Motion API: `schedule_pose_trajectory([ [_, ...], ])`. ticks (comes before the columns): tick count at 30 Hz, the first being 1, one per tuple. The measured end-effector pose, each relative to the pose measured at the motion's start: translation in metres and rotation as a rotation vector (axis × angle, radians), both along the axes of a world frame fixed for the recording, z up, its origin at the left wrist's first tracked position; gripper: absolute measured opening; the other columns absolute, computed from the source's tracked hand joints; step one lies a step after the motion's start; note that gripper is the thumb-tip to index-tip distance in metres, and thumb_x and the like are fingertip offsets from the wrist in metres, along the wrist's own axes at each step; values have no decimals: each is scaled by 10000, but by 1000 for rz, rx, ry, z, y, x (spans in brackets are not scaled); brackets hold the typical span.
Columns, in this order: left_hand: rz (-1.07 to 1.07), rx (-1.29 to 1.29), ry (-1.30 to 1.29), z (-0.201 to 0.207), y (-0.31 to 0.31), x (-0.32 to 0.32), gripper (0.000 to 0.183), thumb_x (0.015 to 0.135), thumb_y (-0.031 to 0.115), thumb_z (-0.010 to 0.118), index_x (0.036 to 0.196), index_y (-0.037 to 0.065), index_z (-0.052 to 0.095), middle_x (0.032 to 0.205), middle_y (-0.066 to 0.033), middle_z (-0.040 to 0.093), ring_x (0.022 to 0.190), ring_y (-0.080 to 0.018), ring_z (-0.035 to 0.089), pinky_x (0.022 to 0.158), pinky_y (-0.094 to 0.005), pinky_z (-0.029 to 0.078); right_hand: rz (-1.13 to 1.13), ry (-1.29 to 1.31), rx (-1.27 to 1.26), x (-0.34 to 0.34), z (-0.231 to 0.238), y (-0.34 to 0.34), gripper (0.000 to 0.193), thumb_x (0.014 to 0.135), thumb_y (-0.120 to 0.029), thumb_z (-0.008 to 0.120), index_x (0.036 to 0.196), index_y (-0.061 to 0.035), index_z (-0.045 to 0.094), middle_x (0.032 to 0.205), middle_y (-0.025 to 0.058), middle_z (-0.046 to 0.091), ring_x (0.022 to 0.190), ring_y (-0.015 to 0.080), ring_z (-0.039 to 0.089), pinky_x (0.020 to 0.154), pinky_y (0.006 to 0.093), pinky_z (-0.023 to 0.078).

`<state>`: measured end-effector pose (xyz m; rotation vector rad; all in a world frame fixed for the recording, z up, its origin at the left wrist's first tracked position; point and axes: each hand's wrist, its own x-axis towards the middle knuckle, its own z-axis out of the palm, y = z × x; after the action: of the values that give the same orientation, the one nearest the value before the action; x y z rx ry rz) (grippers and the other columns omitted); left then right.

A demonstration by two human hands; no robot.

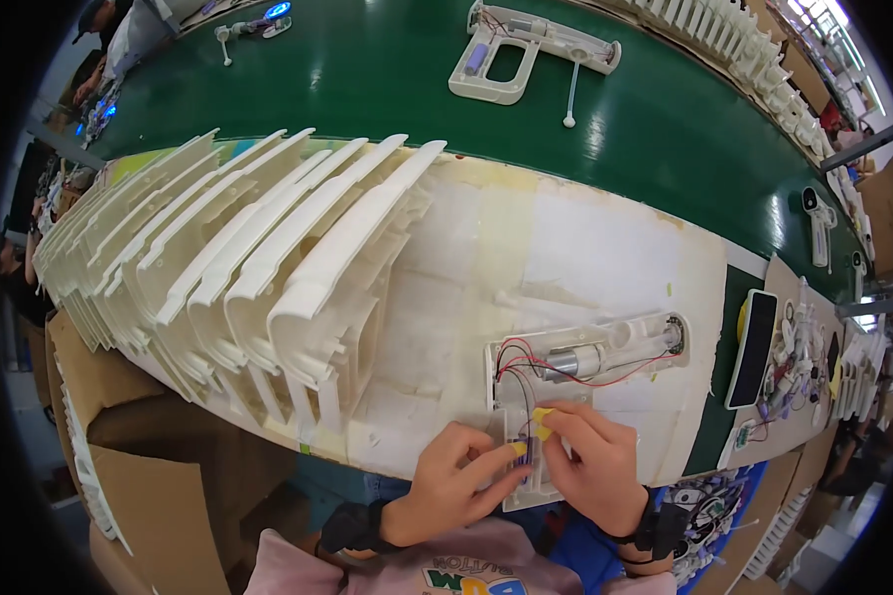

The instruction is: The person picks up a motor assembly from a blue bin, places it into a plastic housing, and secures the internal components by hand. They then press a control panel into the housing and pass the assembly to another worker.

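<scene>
A white plastic housing half (645, 327) lies open side up on the covered work surface. Inside it sit a silver motor (574, 362) and thin red and black wires (514, 349). In its lower part is a purple battery cell (523, 451), partly hidden by fingers. My left hand (454, 481) has its thumb and fingertip closed against the cell. Beside it, my right hand (597, 464) is pinched close to the wires above the cell; what lies between its fingers is hidden. Yellow covers show on fingertips of both hands.
White housing shells (337, 258) stand in a tight row at left. Beyond, a green conveyor belt (387, 89) carries an assembled housing half (496, 89). A phone (752, 347) and loose small parts (799, 352) lie at right. Cardboard boxes (159, 496) stand lower left.
</scene>
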<state>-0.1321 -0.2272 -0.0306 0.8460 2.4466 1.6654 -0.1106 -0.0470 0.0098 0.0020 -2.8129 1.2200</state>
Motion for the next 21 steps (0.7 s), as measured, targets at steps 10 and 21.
schedule_pose_trajectory([
  [10, -73, -55, -16, 3, 0, -6, 335, 619, 58, 816, 921, 59, 669, 814, -65, 545, 699, -220, 525, 570, -309, 430, 109, 62, 241, -7, 7, -9, 244, 711, -23, 685, 946, -50, 626, 988, 89, 674, 587, 206, 631, 499, 274, 492],
  [21, 61, -288, 301, 43, 46, -62, 297, 672, -39, 679, 952, 57, 652, 925, -51, 608, 863, -246, 534, 753, -373, 387, -258, 113, 88, -9, 28, 63, 212, 718, 86, 652, 909, 6, 604, 937, 151, 650, 621, 143, 603, 496, 217, 456],
])
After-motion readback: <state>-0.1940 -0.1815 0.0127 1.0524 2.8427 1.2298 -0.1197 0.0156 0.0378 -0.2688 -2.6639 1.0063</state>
